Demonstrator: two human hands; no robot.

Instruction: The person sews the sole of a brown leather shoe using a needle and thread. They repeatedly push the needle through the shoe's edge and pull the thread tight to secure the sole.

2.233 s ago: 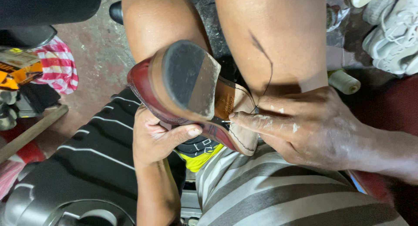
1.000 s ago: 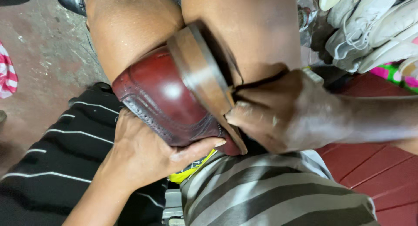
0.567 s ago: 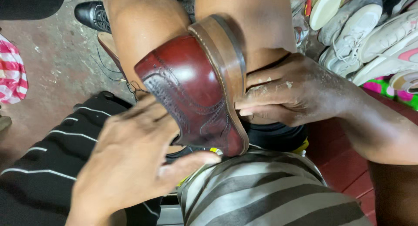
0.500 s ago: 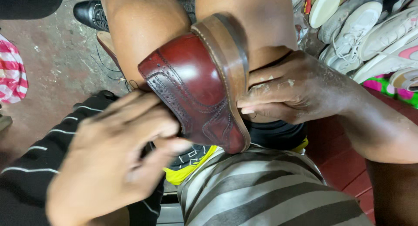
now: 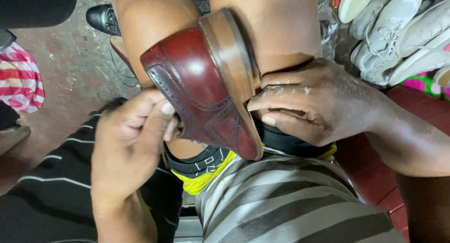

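Observation:
A dark red leather brogue shoe (image 5: 201,88) with a tan sole edge (image 5: 229,51) lies on its side across my bare knees, toe pointing away. My right hand (image 5: 309,102) grips the shoe from the sole side, fingers curled against the sole edge near the heel. My left hand (image 5: 129,144) sits at the shoe's upper near its opening, fingers bent and touching the leather; whether anything is pinched in them is hidden. A thin dark thread (image 5: 199,143) hangs below the shoe.
Several white sneakers (image 5: 398,37) are piled at the upper right beside a red surface (image 5: 365,163). A black shoe (image 5: 103,18) stands on the concrete floor at the top left. A red-and-white striped cloth (image 5: 18,79) lies at the left. Black striped fabric (image 5: 51,196) covers the lower left.
The shoe has been turned from sole-up to its side, showing the red upper. My left hand left the underside, lifted open, and now curls against the upper. My right hand kept its grip.

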